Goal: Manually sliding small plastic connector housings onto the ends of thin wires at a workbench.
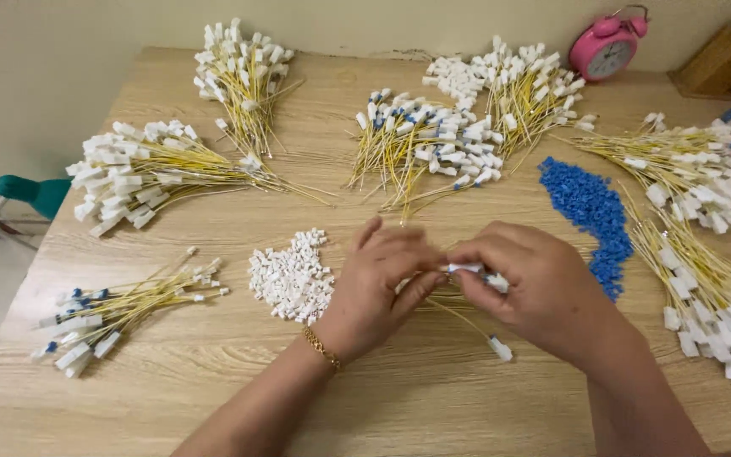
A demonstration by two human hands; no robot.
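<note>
Light wood worktop [433,398] against a pale wall. Both hands meet at centre front, fingertips pinched together on one white connector [465,269] lying roughly crosswise between them. Right hand [543,292] clamps its end, left hand [378,288] closes on the other. Yellow wires [467,320] trail down-right beneath. White clips pile [291,278] just left of left hand; blue beads [592,211] beyond right.

desk [433,398] | connector pile [291,276] set left of hands | bead pile [592,216] right of them | wire bundles [433,144] ranged behind | clock [607,46] at far right corner
</note>
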